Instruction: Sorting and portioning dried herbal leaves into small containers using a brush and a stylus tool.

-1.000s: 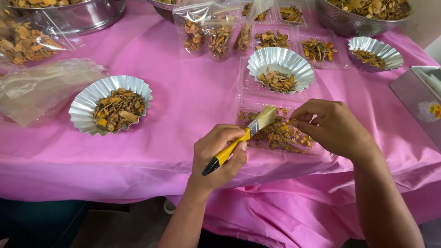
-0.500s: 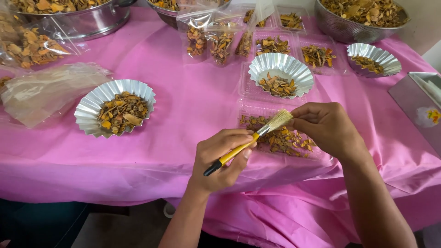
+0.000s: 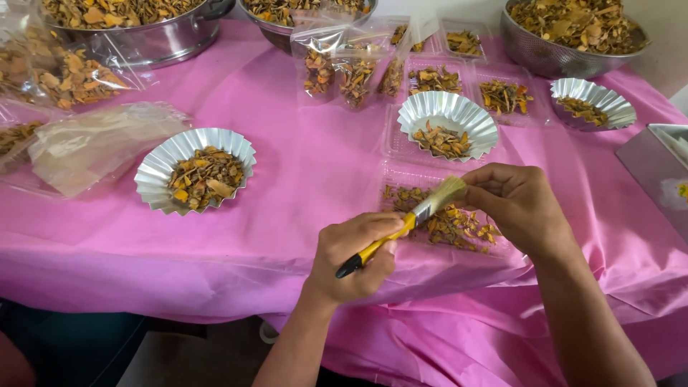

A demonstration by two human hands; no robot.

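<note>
Clenching a yellow-handled brush (image 3: 408,226), left hand (image 3: 355,254); right hand (image 3: 519,204) grip contents hidden, tray (image 3: 401,175) half-covered.

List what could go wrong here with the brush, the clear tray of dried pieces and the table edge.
1. The clear tray lies close to the front edge of the pink tablecloth; a hard stroke might push it off.
2. The brush in the left hand sweeps right at the right hand; bristles could flick dried pieces out.
3. The foil cup just behind could get knocked.
</note>
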